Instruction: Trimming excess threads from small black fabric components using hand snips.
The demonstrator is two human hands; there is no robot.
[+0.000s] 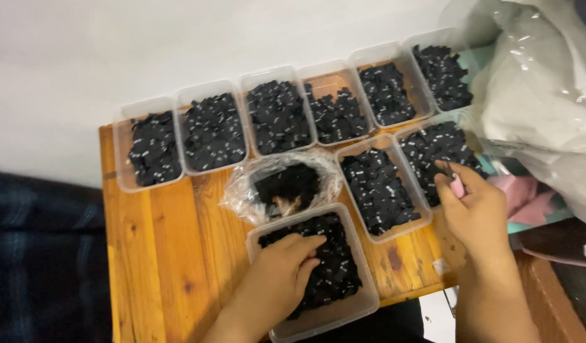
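Left hand (281, 273): fingers curled loosely into black chips (334, 267) in near tub (363, 302)
Right hand (474, 206): pinching pink tweezers (457, 185) over far tub (412, 136)

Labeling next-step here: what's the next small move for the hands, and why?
Probably the left hand closes its fingers on a few small black pieces: it lies palm down inside the nearest clear tray, fingertips already among them. The right hand hovers at the edge of another filled tray, pinching something small and pink.

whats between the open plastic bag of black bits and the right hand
In the head view, a clear rectangular plastic tub of small black pieces lies between the bag and the right hand.
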